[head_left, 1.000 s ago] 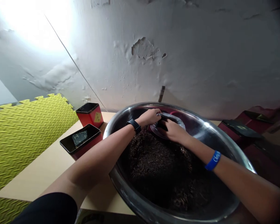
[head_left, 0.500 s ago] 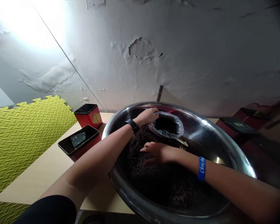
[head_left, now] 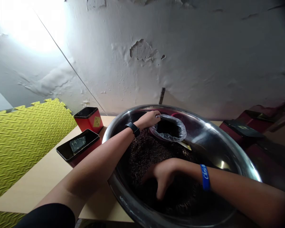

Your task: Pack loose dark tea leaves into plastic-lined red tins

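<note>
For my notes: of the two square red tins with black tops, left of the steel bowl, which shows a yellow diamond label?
The farther red tin shows the yellow diamond label on its side; the nearer red tin shows only plain red.

We are looking down at a pale wooden tabletop [head_left: 30, 198], and it is carrying everything at the centre of the view. A large stainless steel basin [head_left: 156, 106] is sitting on it, with the basin's curved side reaching past the table's near edge. Two red tins with glossy black tops are standing to the left of the basin: the rear tin [head_left: 89, 119], marked with a yellow diamond label, is near the back edge, and the front tin [head_left: 79, 147] is just beside the basin's rim. Dark red boxes [head_left: 242, 131] are showing to the right, but we cannot tell whether they are resting on this table.
</note>
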Action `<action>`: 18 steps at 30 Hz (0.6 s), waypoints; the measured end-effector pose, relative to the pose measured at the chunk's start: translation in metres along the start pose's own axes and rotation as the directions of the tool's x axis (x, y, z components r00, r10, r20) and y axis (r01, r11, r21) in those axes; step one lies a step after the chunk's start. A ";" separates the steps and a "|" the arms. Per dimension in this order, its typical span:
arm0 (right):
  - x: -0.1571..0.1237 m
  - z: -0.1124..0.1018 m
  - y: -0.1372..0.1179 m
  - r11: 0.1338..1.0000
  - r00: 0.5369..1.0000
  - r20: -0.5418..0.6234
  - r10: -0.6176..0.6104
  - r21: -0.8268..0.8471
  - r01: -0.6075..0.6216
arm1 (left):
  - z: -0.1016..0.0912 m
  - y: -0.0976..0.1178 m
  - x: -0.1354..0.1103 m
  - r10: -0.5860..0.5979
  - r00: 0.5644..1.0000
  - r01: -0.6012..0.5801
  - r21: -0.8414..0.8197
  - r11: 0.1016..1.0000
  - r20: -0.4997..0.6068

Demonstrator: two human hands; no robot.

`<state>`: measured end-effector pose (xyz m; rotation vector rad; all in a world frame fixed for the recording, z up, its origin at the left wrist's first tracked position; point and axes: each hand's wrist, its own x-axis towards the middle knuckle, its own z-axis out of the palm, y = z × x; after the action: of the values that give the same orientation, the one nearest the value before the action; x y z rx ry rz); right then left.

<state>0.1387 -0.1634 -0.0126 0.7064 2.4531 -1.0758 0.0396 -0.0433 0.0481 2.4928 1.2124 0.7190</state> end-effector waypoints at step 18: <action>-0.072 -0.078 0.042 0.870 0.439 -0.898 -0.016 -0.229 -0.437 | 0.001 -0.001 0.000 0.023 1.000 -0.023 0.018 1.000 -0.001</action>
<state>0.2110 -0.1006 0.0502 1.6987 3.0890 0.1137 0.0393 -0.0422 0.0471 2.5247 1.1977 0.7188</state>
